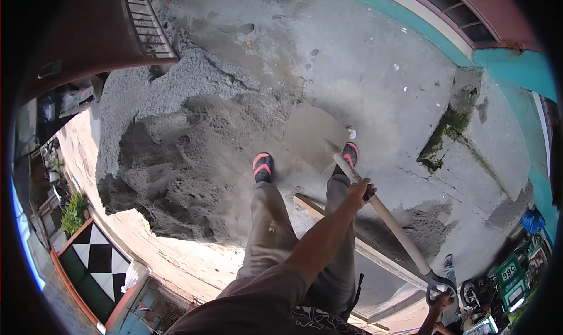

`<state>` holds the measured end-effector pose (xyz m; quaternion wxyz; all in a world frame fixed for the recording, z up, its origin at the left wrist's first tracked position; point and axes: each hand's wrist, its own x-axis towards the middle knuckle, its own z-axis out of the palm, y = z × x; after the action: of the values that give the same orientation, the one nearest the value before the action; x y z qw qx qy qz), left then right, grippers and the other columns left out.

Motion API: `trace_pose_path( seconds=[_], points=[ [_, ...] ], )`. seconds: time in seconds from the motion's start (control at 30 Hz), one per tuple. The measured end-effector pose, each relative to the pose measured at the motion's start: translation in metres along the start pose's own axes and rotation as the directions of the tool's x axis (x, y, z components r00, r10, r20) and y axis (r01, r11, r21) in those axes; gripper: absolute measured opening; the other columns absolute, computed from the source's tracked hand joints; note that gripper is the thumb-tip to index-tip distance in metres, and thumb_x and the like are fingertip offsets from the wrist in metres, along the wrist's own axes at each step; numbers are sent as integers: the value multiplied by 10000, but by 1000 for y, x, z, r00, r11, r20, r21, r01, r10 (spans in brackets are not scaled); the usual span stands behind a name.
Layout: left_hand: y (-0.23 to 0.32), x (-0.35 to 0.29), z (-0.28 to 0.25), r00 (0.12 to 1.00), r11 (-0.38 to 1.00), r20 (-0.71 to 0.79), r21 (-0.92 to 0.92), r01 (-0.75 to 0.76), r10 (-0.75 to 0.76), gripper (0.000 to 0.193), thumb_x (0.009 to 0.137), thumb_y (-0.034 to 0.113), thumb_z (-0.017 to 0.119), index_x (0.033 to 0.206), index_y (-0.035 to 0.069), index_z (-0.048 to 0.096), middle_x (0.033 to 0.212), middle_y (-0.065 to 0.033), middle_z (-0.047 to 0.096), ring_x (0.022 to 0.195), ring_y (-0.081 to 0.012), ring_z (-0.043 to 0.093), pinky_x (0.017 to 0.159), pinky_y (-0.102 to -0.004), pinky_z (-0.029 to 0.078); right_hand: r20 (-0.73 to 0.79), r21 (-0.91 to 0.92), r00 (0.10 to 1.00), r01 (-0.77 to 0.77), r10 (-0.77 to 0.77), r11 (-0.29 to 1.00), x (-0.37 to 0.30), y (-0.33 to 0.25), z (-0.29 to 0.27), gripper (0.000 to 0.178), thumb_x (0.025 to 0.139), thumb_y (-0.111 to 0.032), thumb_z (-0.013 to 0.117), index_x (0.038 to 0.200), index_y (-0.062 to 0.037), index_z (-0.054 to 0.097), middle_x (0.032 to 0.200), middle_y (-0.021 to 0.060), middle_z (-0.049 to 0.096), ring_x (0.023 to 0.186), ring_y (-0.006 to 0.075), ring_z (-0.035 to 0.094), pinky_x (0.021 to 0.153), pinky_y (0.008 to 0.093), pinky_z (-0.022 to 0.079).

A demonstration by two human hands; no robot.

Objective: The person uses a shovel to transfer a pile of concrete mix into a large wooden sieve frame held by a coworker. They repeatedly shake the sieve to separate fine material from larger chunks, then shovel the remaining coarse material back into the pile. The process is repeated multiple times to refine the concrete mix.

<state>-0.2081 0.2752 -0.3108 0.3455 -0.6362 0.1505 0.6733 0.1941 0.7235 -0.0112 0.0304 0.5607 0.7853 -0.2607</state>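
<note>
A long-handled shovel (394, 226) slants across the right of my body. My left hand (362, 193) is closed around its wooden shaft, partway down. Closer to me, at the lower right, my right hand (442, 303) grips the D-shaped handle at the shaft's top. The wide blade (314, 133), coated in grey dust, lies low between my feet and the right edge of a heap of grey sand (182, 153). How much sand the blade carries, I cannot tell. My feet, in dark shoes with pink straps (263, 166), stand apart on either side of it.
Paler gravel (158, 83) borders the heap at the far left, below a dark red gate (88, 36). Wooden planks (375, 253) lie behind my right leg beside a smaller sand patch (416, 226). A mossy broken gap (443, 135) cuts the concrete; a motorcycle (469, 292) stands lower right.
</note>
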Motion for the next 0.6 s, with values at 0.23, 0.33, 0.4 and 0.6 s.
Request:
trace_pose_path(
  seconds=[0.23,0.33,0.4,0.6],
  points=[
    [-76,91,93,988,994,114,63,94,-101,174,733,104,565,824,20,442,722,-79,481,601,-169,513,572,-325,519,-213,-21,962,-182,173,983,69,-18,4,299,764,-255,553,885,-10,431,724,62,455,575,126,438,482,244,362],
    [-41,109,92,996,999,88,21,31,-32,133,726,75,551,778,31,437,684,-69,472,577,-153,500,561,-316,513,-89,33,995,55,-52,998,121,-43,57,239,768,-249,552,802,-36,449,620,11,426,493,88,402,420,219,321],
    [14,119,83,990,995,106,-63,-83,90,122,717,52,547,755,23,435,666,-66,467,564,-152,494,555,-318,508,35,139,967,244,-251,960,159,-71,117,213,770,-245,552,747,-53,461,551,-24,406,438,63,377,379,203,294],
    [237,111,8,923,915,11,-138,-380,385,92,730,24,502,698,16,416,620,-83,437,553,-197,471,567,-332,472,301,237,821,428,-485,872,119,-235,377,397,786,-361,496,881,25,510,497,-46,361,418,40,320,389,192,249]
  ],
)
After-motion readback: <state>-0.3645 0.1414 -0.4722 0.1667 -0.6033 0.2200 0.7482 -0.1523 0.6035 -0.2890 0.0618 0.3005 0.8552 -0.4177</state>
